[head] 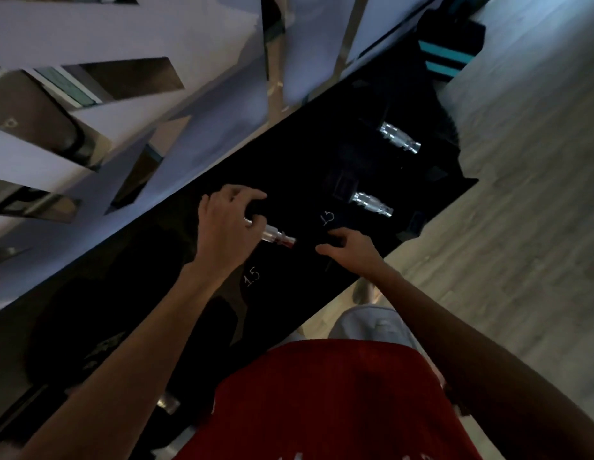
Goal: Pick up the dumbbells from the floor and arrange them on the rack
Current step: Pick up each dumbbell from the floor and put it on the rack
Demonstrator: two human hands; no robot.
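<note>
Rack holds seemingly three dumbbells; left hand grips one.

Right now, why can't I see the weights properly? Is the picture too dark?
Head view: yes, it is dim; the black rack swallows the dumbbell that the left hand grips, so only chrome handles glint and the chalked 15 shows. Head view again: the floor is brighter, and everything looks slightly soft.
</note>
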